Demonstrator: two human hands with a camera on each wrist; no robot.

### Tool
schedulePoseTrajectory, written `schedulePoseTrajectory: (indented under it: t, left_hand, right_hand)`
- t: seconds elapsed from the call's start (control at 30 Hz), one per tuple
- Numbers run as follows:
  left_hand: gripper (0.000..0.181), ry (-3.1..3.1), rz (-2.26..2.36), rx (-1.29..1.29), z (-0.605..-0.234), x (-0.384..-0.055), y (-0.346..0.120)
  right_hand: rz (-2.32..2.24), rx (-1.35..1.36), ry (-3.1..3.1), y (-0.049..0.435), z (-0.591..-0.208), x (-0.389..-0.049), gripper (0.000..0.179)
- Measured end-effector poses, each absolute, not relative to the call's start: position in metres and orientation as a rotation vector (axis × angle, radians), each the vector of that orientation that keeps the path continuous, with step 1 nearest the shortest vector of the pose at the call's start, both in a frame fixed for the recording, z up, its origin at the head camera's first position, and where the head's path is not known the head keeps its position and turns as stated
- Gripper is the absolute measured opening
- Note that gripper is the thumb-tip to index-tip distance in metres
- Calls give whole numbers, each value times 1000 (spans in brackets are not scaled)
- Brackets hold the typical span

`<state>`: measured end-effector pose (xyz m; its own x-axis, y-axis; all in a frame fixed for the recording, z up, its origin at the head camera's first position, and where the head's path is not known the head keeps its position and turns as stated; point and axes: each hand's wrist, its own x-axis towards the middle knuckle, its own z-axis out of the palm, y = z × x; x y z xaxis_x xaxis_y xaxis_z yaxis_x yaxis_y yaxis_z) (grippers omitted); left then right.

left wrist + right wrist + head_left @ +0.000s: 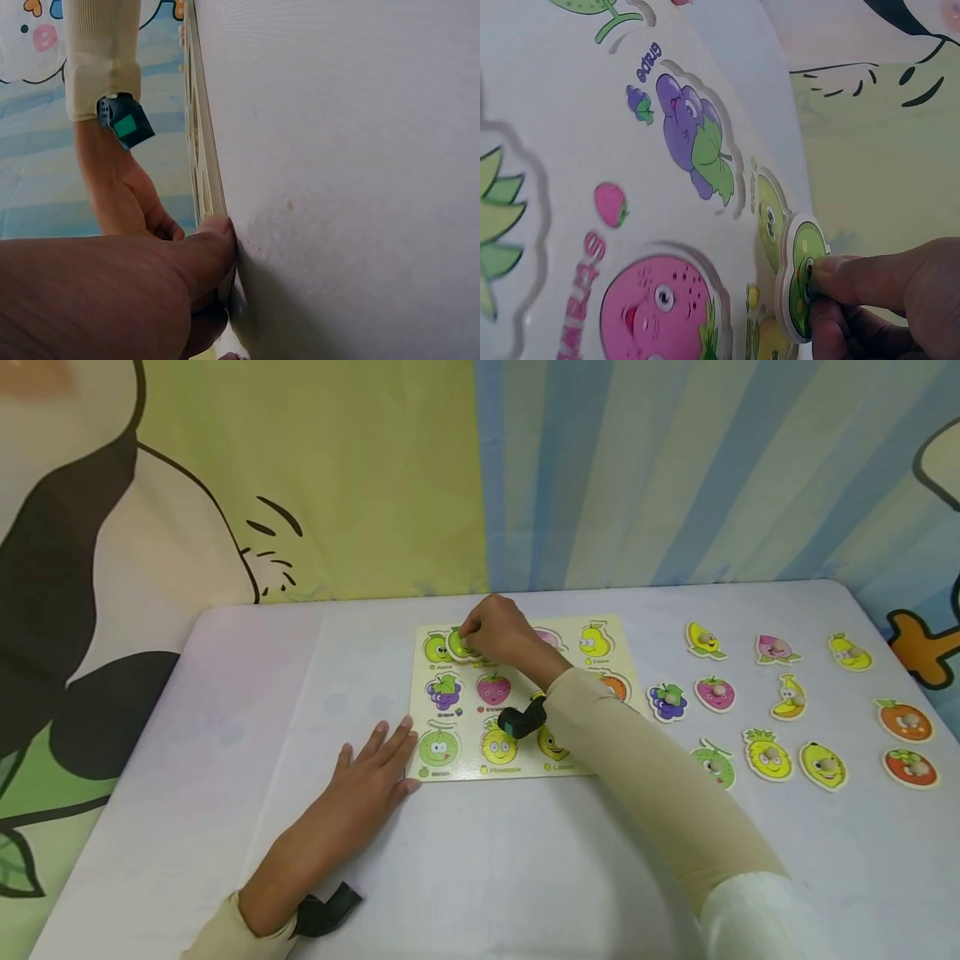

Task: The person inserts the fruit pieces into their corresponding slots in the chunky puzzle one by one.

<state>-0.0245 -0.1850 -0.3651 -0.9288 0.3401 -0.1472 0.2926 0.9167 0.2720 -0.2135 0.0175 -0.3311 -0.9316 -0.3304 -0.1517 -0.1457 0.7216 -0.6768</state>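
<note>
In the head view my right hand (501,628) pinches a green apple puzzle piece (808,274) between thumb and fingers. The piece is held over the top left of the fruit puzzle board (467,747), tilted and partly covering the apple recess (771,217) in the right wrist view. My left hand (367,789) lies at the board's left edge with its fingers extended and spread, fingertips right at the rim. In the left wrist view its thumb (214,236) touches the board's side. Grape (444,692), strawberry and melon recesses show on the board.
Loose knobbed pieces lie spread to the right of the board, among them a grape piece (667,702), a banana piece (789,697), a pineapple piece (768,756) and a tomato piece (911,768). A white cloth (315,693) covers the table. A printed curtain (390,477) hangs behind.
</note>
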Motion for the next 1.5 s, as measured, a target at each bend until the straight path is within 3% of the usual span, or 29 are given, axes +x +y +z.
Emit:
schedulePoseTrajectory:
  t: [1.23, 1.5]
  left_hand:
    - [64, 2874, 348, 495, -365, -26, -186]
    - [64, 2869, 351, 484, -365, -26, -186]
  right_hand:
    - [-875, -576, 2740, -22, -338, -218, 16]
    - [-876, -623, 2756, -21, -337, -213, 37]
